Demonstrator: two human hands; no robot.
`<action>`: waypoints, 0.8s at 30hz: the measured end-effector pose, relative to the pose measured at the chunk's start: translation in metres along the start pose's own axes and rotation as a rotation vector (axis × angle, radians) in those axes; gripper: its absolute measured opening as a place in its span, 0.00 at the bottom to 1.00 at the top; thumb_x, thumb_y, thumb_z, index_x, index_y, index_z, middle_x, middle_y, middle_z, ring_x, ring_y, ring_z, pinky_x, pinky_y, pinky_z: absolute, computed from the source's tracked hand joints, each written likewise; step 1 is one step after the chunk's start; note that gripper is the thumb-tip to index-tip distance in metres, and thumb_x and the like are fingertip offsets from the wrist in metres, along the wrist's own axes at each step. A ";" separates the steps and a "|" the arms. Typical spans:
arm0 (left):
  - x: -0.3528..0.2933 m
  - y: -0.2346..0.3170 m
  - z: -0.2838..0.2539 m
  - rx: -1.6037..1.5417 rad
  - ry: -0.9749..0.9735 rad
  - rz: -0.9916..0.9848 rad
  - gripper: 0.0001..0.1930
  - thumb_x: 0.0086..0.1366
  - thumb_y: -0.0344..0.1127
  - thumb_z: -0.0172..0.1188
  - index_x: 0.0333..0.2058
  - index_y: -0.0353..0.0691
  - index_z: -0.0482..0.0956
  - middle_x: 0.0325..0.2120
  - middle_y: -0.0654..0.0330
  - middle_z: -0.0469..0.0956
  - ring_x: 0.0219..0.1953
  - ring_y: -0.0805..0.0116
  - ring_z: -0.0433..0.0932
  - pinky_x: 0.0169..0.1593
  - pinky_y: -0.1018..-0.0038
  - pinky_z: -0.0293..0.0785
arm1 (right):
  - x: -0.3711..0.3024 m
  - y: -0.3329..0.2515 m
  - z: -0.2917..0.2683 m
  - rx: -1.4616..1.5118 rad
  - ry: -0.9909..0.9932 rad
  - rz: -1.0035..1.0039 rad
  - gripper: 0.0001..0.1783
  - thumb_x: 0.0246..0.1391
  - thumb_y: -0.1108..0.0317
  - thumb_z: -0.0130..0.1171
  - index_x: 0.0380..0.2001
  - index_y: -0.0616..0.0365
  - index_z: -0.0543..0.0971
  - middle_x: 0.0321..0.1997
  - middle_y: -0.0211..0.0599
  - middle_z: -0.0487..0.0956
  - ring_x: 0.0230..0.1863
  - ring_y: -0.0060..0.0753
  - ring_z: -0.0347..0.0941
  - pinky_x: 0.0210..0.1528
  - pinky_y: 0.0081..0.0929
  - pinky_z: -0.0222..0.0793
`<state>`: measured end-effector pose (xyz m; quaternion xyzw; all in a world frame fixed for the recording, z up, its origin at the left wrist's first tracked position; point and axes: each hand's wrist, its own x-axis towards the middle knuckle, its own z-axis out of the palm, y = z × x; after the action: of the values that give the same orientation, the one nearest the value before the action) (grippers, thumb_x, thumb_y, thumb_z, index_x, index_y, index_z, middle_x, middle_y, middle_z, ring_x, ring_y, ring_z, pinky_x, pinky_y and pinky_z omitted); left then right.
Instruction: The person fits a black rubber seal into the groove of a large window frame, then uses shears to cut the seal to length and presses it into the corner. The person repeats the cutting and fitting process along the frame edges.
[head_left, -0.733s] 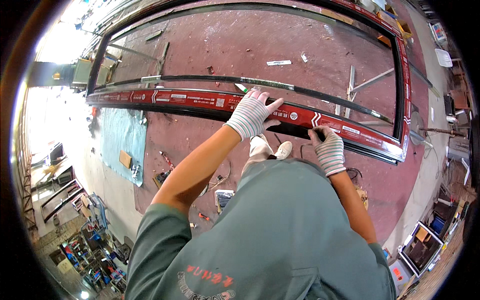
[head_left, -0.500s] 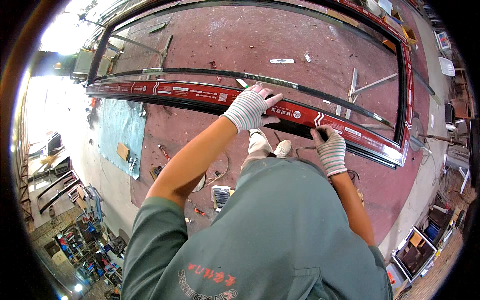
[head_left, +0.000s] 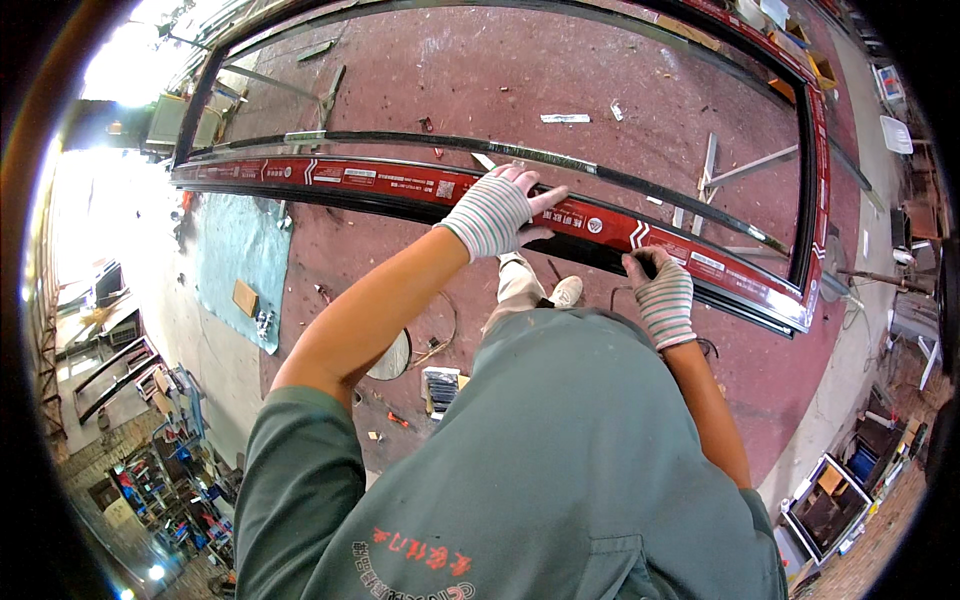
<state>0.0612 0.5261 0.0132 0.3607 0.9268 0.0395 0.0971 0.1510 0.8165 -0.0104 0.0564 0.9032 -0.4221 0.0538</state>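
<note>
A large rectangular window frame [head_left: 390, 182] of dark profile, faced with red printed film, spans the view in front of me. My left hand [head_left: 495, 212], in a striped knit glove, lies over the middle of its near rail with fingers spread and thumb toward the near edge. A small pale piece [head_left: 483, 160] shows beside those fingers; whether the hand touches it I cannot tell. Farther right, my right hand [head_left: 662, 295], also gloved, is closed with curled fingers at the rail's near edge. What it pinches is hidden. A thin dark curved line shows just left of it.
A dark bar [head_left: 450, 146] runs along inside the frame. Metal stand legs [head_left: 710, 165] show through the opening. Below lies a reddish floor covering [head_left: 480, 80] with scraps. A light-blue sheet [head_left: 240, 250] lies left, and a black-and-white box [head_left: 440, 390] sits near my legs.
My left forearm and elbow have shifted slightly left, and the left hand a little left along the rail. My right hand stays at nearly the same spot, fingers still curled.
</note>
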 end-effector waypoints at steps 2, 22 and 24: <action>-0.005 -0.008 0.005 0.033 0.011 0.017 0.38 0.66 0.57 0.60 0.70 0.49 0.63 0.60 0.39 0.70 0.61 0.40 0.71 0.66 0.51 0.66 | -0.002 -0.001 0.001 -0.031 -0.004 -0.001 0.11 0.59 0.61 0.69 0.36 0.58 0.84 0.29 0.44 0.85 0.29 0.37 0.82 0.36 0.31 0.76; -0.012 -0.022 0.006 0.105 0.055 0.076 0.36 0.66 0.55 0.62 0.69 0.54 0.64 0.55 0.40 0.73 0.55 0.42 0.75 0.60 0.51 0.72 | 0.002 0.006 0.004 -0.069 0.027 -0.029 0.12 0.57 0.60 0.69 0.36 0.56 0.84 0.30 0.44 0.85 0.30 0.38 0.83 0.36 0.31 0.77; -0.011 -0.019 0.002 0.105 0.016 0.075 0.35 0.66 0.55 0.61 0.69 0.58 0.64 0.55 0.39 0.73 0.55 0.41 0.75 0.60 0.51 0.72 | 0.002 0.009 0.006 -0.047 0.026 -0.010 0.12 0.57 0.59 0.69 0.36 0.56 0.84 0.30 0.43 0.85 0.30 0.38 0.83 0.37 0.31 0.78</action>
<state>0.0570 0.5053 0.0100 0.3996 0.9141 -0.0028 0.0688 0.1508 0.8180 -0.0216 0.0564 0.9137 -0.4004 0.0411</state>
